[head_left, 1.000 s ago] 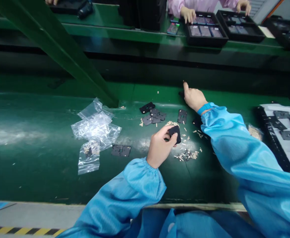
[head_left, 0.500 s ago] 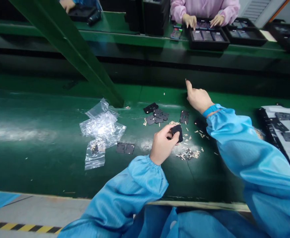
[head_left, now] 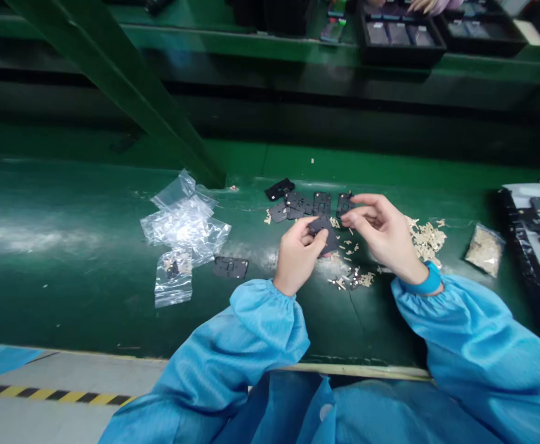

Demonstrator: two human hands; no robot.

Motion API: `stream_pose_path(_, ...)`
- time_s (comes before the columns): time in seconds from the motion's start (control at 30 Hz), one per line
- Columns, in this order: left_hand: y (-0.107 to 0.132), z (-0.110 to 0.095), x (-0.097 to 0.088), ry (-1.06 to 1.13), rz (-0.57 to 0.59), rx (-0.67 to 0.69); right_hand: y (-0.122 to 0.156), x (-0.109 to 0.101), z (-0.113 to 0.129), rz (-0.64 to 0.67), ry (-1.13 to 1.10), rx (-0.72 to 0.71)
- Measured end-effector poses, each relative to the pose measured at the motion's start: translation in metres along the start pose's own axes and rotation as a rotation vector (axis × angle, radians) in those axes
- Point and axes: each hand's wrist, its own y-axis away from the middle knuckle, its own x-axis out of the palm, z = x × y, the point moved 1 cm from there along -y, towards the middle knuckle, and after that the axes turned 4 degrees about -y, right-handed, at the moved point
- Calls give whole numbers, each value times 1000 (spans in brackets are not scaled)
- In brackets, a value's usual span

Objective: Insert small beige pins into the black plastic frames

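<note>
Blue sleeves (head_left: 267,320) reach over a green tabletop (head_left: 89,302). The left hand (head_left: 294,254) pinches a black plate (head_left: 325,237) between thumb and fingers; the right hand (head_left: 388,237), thumb and forefinger parted, hovers just beside it, near scattered pale pieces (head_left: 429,239). Beyond lie more black plates (head_left: 299,202). Across, a co-worker's hand (head_left: 425,5) shows at a black tray (head_left: 404,57).

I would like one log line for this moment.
Left hand: holds black plate | Right hand: near another plate, contact unclear | Nearby: pale pieces, clear bags
</note>
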Motion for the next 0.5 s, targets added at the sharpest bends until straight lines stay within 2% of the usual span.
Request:
stream_pose_path(0.07,-2,2,-1,23,-31,-9,18,2,-1,-57,-180,119)
stream_pose_path(0.13,-3,4,-2,10,-39,-14,33,7,-3,-67,-221,187)
stream_pose_path(0.27,0,5,-3,-67,-21,-7,46,16,-6,-37,-173,215)
stream_pose_path(0.5,4,5,-2,-259,-29,127,50,19,-7,-26,-15,199)
